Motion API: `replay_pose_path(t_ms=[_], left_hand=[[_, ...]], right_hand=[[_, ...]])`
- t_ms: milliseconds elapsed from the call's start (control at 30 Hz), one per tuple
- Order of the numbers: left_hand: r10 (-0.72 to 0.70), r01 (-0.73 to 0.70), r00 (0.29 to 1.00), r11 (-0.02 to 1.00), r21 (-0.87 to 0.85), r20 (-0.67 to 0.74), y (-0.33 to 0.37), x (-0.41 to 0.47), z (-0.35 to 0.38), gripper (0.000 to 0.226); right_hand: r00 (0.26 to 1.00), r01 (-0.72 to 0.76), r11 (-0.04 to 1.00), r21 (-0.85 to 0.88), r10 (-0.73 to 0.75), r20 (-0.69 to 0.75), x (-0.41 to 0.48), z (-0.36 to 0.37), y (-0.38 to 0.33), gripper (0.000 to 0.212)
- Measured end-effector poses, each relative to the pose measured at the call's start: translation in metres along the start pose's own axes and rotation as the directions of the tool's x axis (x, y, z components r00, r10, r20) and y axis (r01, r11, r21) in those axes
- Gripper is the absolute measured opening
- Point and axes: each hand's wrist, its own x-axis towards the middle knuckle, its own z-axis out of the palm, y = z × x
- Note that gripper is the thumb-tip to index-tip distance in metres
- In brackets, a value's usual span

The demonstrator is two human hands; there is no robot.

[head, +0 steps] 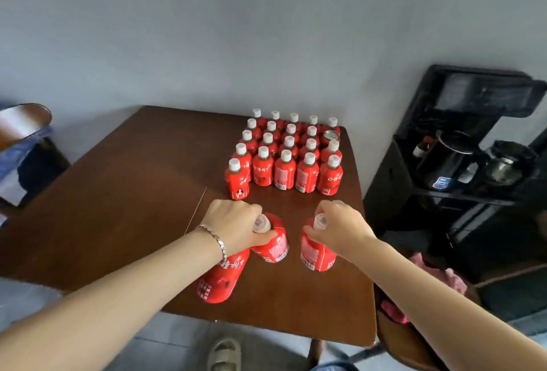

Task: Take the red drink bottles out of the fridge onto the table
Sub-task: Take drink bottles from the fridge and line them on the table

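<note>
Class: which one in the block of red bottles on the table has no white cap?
The bottle second from the back in the right-hand column: its top looks silvery, while the others all wear white caps.

Plain grey wall point(207, 30), brown wooden table point(133, 178), black appliance stand point(473, 98) at right, pale tiled floor point(177, 338).

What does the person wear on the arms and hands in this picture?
No sleeves or gloves are in view. The left hand has a silver-coloured link bracelet at its wrist. The right hand wears no watch or bracelet.
</note>
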Motion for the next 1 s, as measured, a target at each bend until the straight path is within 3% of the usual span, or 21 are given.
replay_pose_path(t_ms=[200,400,467,633,800,867,1000], left_hand=[[0.134,-0.134,0.990,0.991,-0.004,0.043,-0.084,0.082,0.045,0.048],[0.230,-0.274,0.928,0.954,-0.120,-0.292,-0.130,0.126,0.089,0.049],[0.258,-0.307,0.922,0.942,-0.137,-0.289,-0.140,0.139,0.105,0.048],[0.289,-0.326,0.935,0.930,-0.172,-0.207,-0.141,0.159,0.123,0.046],[0.292,-0.335,0.932,0.920,-0.202,-0.216,-0.140,0.166,0.128,0.046],[0.314,-0.348,0.930,0.919,-0.184,-0.192,-0.140,0.169,0.127,0.044],[0.299,-0.334,0.936,0.921,-0.200,-0.188,-0.136,0.175,0.127,0.041]], right_hand=[[0.985,-0.160,0.974,0.161,0.146,0.093,0.117,0.050,-0.033,0.027],[0.969,-0.248,0.929,0.276,0.234,0.083,0.197,0.079,-0.062,0.027],[0.969,-0.247,0.921,0.302,0.236,0.073,0.223,0.088,-0.070,0.027],[0.971,-0.235,0.901,0.365,0.205,0.119,0.262,0.107,-0.080,0.032],[0.981,-0.179,0.892,0.414,0.128,0.147,0.271,0.106,-0.077,0.033],[0.977,-0.143,0.898,0.417,0.062,0.202,0.264,0.095,-0.068,0.046],[0.927,0.074,0.986,0.147,-0.123,0.355,0.232,0.078,-0.046,0.081]])
